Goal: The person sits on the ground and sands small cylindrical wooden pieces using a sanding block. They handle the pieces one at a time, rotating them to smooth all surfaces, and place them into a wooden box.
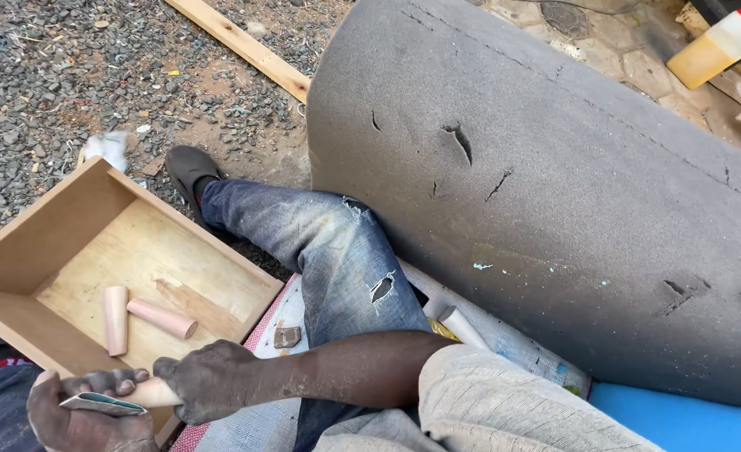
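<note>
At the bottom left of the view, a short pale round wooden peg lies crosswise between both hands, low over the near corner of an open shallow wooden box. The right hand, reaching across the body, is closed around one end of the peg; the left hand curls about the other end and pinches a folded piece of grey sandpaper against it. Judging from this grip, the peg is being sanded smooth, and the next stroke would call for turning the peg while the paper stays pressed flat. Inside the box lie two more pale wooden pegs, close together, beside a flat wooden offcut. A leg in torn blue jeans stretches beside the box, leaving little elbow room. Behind it leans a large grey foam slab, and beyond are gravel, a long wooden batten and a yellowish plastic jug.
</note>
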